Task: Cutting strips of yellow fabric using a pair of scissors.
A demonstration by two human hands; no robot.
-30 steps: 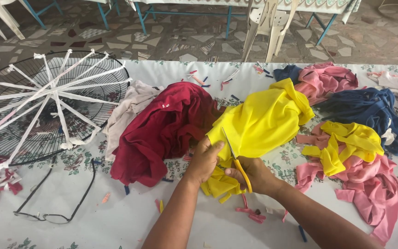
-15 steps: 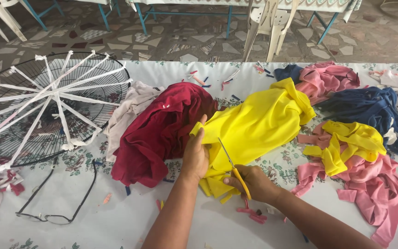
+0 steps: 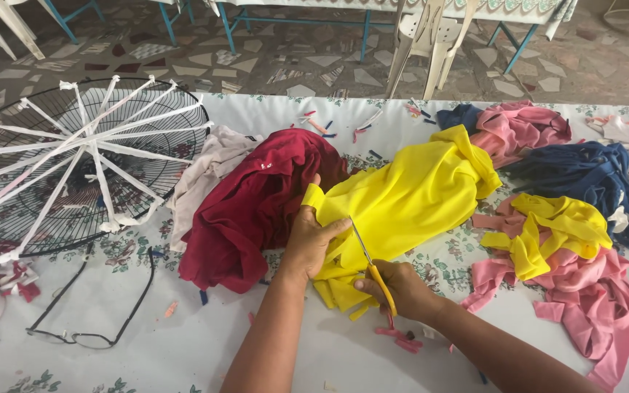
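A large yellow cloth [image 3: 409,200] lies bunched on the table in front of me. My left hand [image 3: 309,240] pinches its near left edge and holds it taut. My right hand [image 3: 400,287] grips yellow-handled scissors [image 3: 374,271], whose blades point up into the yellow cloth beside my left thumb. A dark red garment [image 3: 256,204] lies crumpled just left of my left hand, touching the yellow cloth.
A round wire fan guard [image 3: 74,164] wrapped with white strips sits at far left, eyeglasses [image 3: 92,313] below it. Pink and yellow strips [image 3: 555,269], blue cloth [image 3: 591,182] and pink cloth [image 3: 518,127] pile at right. A beige cloth [image 3: 205,171] lies beside the red one.
My left hand has shifted up along the yellow cloth's edge, and the scissors have advanced further into the fabric.
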